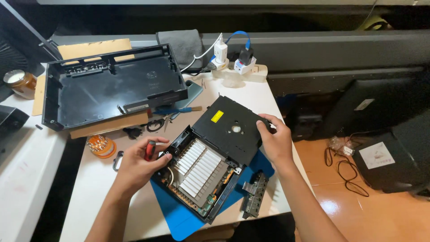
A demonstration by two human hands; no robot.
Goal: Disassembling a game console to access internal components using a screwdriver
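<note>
Black and opened up, the game console (210,161) sits tilted on a blue mat (179,215) at the near edge of the white table (89,188), its silver heat sink (197,168) bare beside the black disc drive (230,125). Your right hand (275,141) curls over the drive's far corner, while your left hand (136,166) is closed around a red-handled screwdriver (150,150) at the console's left side. Farther back lies the empty black shell (112,85) on cardboard (107,125), with a power strip (235,69) beyond.
</note>
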